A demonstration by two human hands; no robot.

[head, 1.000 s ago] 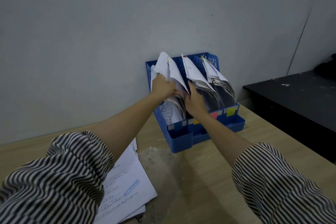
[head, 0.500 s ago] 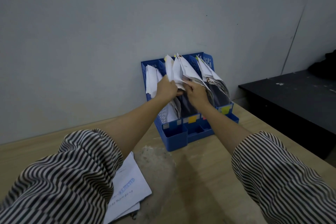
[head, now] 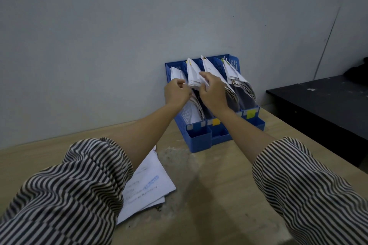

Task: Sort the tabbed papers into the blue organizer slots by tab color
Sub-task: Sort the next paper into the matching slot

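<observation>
Wooden desk, loose sheets under left sleeve, both hands' fingers gripping papers in organizer

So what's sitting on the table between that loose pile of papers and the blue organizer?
Nothing: in the head view, only bare wooden tabletop, with a pale dusty smudge, separates the loose white paper stack from the blue plastic organizer.

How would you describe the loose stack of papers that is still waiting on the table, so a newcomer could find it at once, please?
Start at the pale wooden table against the grey wall, where a blue plastic organizer stands. Come towards the person's striped left sleeve: the flat stack of white printed sheets lies partly under it. Unlike the papers standing upright in the organizer's slots, it lies flat on the tabletop.
</observation>
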